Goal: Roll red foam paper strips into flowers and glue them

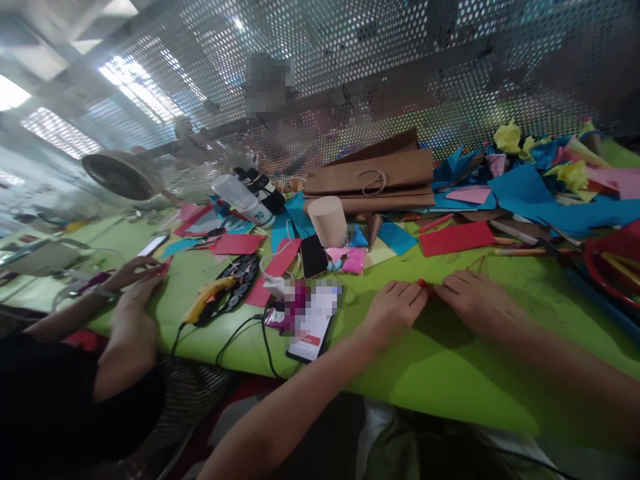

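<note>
Over the green table (400, 400), my left hand (397, 308) is closed on a small red piece (424, 285), which shows at its fingertips. My right hand (467, 298) is close beside it, fingers curled and pressed together near the piece's right end; what they pinch is too small to make out. A thin brown strand (477, 265) rises just behind my right hand. Beyond my hands lie a flat red paper (457, 239) and a blue paper (397, 238). A lit phone (314, 323) rests left of my left forearm.
Brown paper bags (370, 179), a beige cylinder (327, 222) and a white bottle (243, 199) stand at the back. A yellow glue gun (210, 300) with a black cable lies left. A red basket (613, 260) is at right. Another person's hands (137, 277) work at far left.
</note>
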